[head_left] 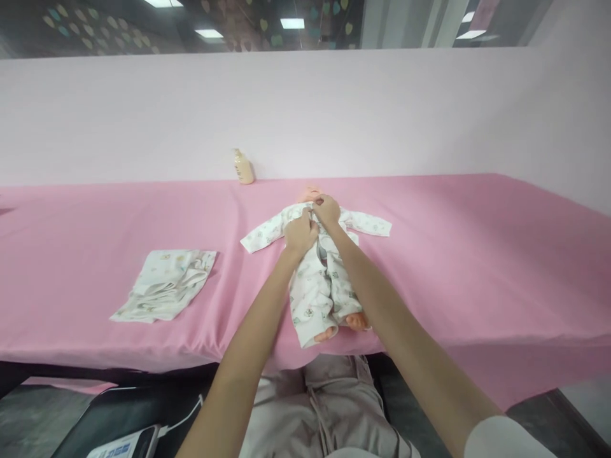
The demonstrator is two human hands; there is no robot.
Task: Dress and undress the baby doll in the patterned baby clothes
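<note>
A baby doll lies on its back on the pink cloth, dressed in a white patterned baby outfit (310,296) with long sleeves spread to both sides. The doll's head (312,192) shows partly above my hands, and its feet (356,321) stick out of the leg openings near me. My left hand (301,234) is closed on the outfit's chest front. Just above it, my right hand (327,211) pinches the fabric close to the neckline. A gap runs down the outfit's middle below my hands. The fingertips' exact hold is small and partly hidden.
Folded white patterned cloth (167,286) lies to the left on the pink table cover (477,267). A pump bottle (244,168) stands at the back against the white wall (305,114). Below the table's left edge, a white device (125,443) with a cable rests on a black surface.
</note>
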